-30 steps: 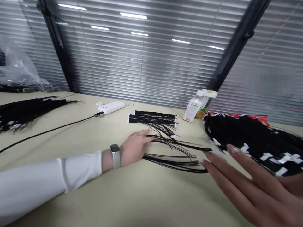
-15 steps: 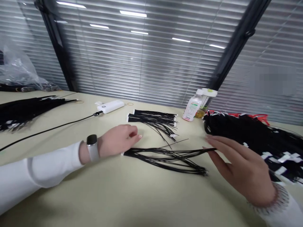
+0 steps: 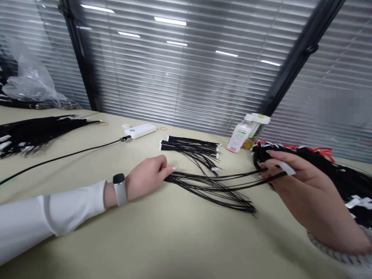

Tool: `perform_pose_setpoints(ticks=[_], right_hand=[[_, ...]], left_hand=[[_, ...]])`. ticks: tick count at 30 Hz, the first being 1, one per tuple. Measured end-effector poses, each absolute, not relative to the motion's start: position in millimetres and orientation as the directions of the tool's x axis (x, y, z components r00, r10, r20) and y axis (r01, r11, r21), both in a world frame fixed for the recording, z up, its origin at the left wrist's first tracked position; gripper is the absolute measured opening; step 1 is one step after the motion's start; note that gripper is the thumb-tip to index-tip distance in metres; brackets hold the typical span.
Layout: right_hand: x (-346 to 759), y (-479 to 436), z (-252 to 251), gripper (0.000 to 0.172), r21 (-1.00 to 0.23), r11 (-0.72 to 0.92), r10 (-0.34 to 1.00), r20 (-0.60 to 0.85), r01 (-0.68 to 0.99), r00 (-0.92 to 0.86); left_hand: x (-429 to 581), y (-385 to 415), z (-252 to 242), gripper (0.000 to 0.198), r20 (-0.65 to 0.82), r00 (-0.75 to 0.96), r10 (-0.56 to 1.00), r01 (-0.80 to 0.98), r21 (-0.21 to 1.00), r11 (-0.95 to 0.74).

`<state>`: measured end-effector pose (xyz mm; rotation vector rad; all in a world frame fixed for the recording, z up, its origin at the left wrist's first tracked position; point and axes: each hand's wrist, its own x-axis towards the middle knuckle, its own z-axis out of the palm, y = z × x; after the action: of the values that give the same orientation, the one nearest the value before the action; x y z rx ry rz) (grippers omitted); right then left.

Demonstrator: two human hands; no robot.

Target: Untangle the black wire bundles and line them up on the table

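Note:
A bundle of thin black cables [image 3: 181, 179] stretches across the table between my hands. My left hand [image 3: 147, 174] is closed over its left end, thumb lying along the cables, and hides that end. At the other side my right hand [image 3: 308, 186] pinches several of these cables, lifted off the table, with a white tag [image 3: 287, 168] between its fingers. The remaining cables fan out lower on the table, their loose tips near its middle right. Just behind the bundle lie shorter black cable bundles [image 3: 192, 147] with white connectors at their ends.
A large heap of black cables [image 3: 310, 162] with white ends and some red parts lies at right. A bottle [image 3: 240, 133] and a lidded jar [image 3: 255, 130] stand behind. A white power bank [image 3: 142, 131] with a plugged-in cord and another cable pile [image 3: 37, 131] are at left.
My right hand has risen and moved right, pulling several cables up from the bundle; a white tag now shows in its fingers. My left hand has closed over the bundle's left end.

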<state>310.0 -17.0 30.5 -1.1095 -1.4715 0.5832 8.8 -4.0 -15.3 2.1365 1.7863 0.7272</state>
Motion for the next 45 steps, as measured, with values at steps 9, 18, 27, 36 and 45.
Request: perform_pose_setpoints(ticks=[9, 18, 27, 36, 45], right_hand=[[239, 18, 50, 0.023, -0.839, 0.413, 0.893, 0.299, 0.353, -0.335], [205, 21, 10, 0.024, -0.610, 0.634, 0.751, 0.338, 0.476, -0.566], [203, 12, 7, 0.028, -0.425, 0.783, 0.621, 0.480, 0.455, -0.620], [237, -13, 54, 0.024, -0.322, 0.668, 0.741, 0.370, 0.671, -0.561], [240, -12, 34, 0.015, -0.551, 0.572, 0.771, 0.109, 0.608, -0.627]], left_hand=[[25, -7, -18, 0.041, 0.072, 0.017, 0.997, 0.496, 0.865, -0.071], [43, -25, -21, 0.037, 0.099, 0.082, 0.992, 0.273, 0.955, -0.118], [46, -28, -19, 0.035, 0.017, 0.083, 0.996, 0.310, 0.950, -0.042], [41, -21, -24, 0.034, 0.074, -0.112, 0.991, 0.102, 0.993, -0.063], [44, -24, -24, 0.033, 0.139, -0.124, 0.982, 0.107, 0.986, -0.126]])
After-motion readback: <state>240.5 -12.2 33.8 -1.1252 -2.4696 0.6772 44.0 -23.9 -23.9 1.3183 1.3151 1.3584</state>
